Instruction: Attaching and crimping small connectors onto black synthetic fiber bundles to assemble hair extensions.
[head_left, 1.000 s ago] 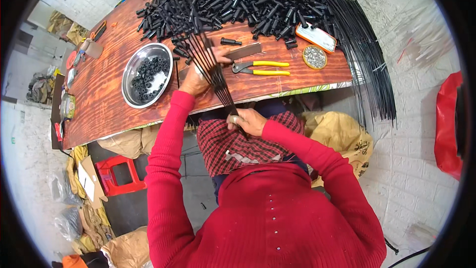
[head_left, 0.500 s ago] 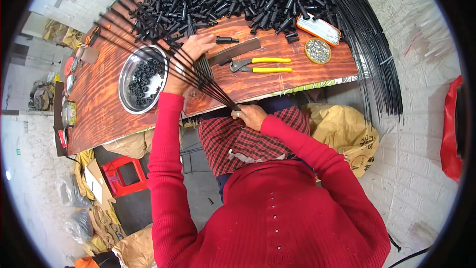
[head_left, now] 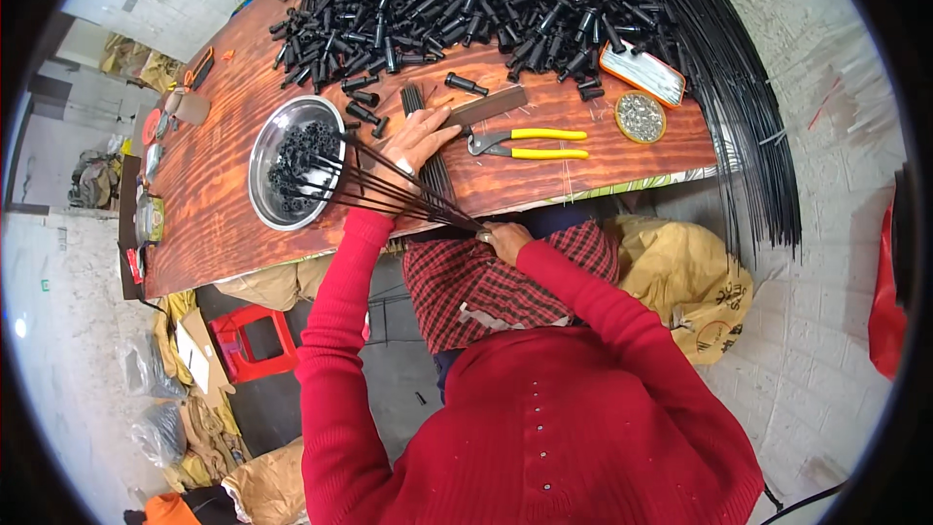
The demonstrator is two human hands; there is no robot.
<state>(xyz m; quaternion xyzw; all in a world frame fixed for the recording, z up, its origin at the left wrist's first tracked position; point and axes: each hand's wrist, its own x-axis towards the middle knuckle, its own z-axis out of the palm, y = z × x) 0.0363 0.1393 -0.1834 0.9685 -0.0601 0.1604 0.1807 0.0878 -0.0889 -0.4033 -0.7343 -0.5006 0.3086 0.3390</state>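
My right hand (head_left: 506,243) is closed around one end of several thin black rods (head_left: 413,204), just in front of the table's near edge. From there the rods fan out to the left, passing by my left wrist, and their far ends reach into a round metal bowl (head_left: 259,196). Small black ring-like pieces (head_left: 299,157) fill part of that bowl. With fingers stretched out, my left hand (head_left: 418,143) lies over a second bundle of black rods (head_left: 437,178) on the tabletop. Whether the rod tips have gone into any ring is too small to tell.
Yellow-handled pliers (head_left: 544,144) and a flat dark bar (head_left: 491,105) lie right of my left hand. Behind is a big heap of black tubular parts (head_left: 437,10). A round dish of small metal bits (head_left: 640,118), an orange-edged tray (head_left: 643,73) and long black rods (head_left: 748,126) are at the right.
The rods' far ends have come down from above the table's far left into the bowl. My left hand has settled flatter on the bundle. The whole view has shifted slightly.
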